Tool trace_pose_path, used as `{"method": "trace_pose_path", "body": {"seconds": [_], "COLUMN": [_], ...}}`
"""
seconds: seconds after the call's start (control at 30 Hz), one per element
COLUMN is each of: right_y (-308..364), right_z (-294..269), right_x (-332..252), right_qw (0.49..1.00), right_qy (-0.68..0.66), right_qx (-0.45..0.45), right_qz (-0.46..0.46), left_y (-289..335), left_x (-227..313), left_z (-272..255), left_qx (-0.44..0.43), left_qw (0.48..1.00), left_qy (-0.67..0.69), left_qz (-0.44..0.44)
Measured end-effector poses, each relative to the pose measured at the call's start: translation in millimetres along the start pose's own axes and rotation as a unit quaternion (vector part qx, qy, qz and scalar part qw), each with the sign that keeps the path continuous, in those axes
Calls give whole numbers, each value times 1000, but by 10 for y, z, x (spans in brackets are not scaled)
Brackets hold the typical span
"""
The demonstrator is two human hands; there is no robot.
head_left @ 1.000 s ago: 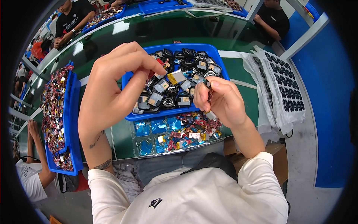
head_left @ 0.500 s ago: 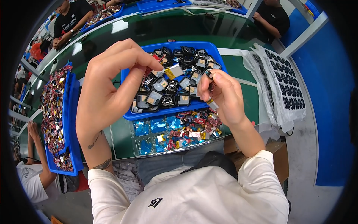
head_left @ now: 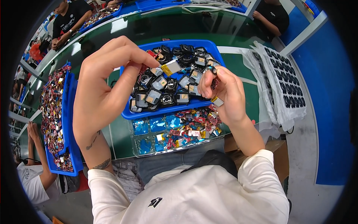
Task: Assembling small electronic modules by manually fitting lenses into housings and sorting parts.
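your left hand [head_left: 106, 76] pinches a battery [head_left: 171, 68], your right hand [head_left: 228, 89] a black piece [head_left: 213, 70]; a slackening grip could drop either!

Gap btwn L hand [head_left: 106, 80] & R hand [head_left: 228, 89]; silver cell [head_left: 172, 67] juts in; cases [head_left: 153, 97] below, clearance unclear.

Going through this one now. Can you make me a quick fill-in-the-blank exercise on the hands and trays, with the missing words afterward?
1. The hand pinching a small black part is the person's ____ one.
2. The tray full of black cases is coloured ____.
3. Between that tray and the clear compartmented tray, the one nearer the person is the ____ one.
4. The long heap of small red boards lies on the person's ____ side.

Missing words: right; blue; clear; left.
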State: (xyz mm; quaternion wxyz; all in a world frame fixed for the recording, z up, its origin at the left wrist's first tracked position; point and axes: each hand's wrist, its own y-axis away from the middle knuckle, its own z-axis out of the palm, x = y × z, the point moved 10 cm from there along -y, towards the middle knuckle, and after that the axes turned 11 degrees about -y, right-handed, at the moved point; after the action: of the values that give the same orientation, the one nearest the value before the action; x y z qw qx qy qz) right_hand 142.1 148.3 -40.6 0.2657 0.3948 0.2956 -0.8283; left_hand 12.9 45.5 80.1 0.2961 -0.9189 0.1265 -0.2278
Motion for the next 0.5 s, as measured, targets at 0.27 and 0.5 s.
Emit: {"method": "trace_pose_path", "body": {"seconds": [0.27,0.5], "right_y": [8,22], "right_z": [25,2], "right_x": [-41,-51], "right_qw": [999,999], "right_qy": [29,37], "right_qx": [-10,-10], "right_qz": [-24,-32], "left_y": [3,13], "left_x": [4,4], "left_z": [-14,-18], "left_qx": [-2,-3], "left_qw": [1000,1000], "left_qy": [-3,3], "left_qz": [6,3]}}
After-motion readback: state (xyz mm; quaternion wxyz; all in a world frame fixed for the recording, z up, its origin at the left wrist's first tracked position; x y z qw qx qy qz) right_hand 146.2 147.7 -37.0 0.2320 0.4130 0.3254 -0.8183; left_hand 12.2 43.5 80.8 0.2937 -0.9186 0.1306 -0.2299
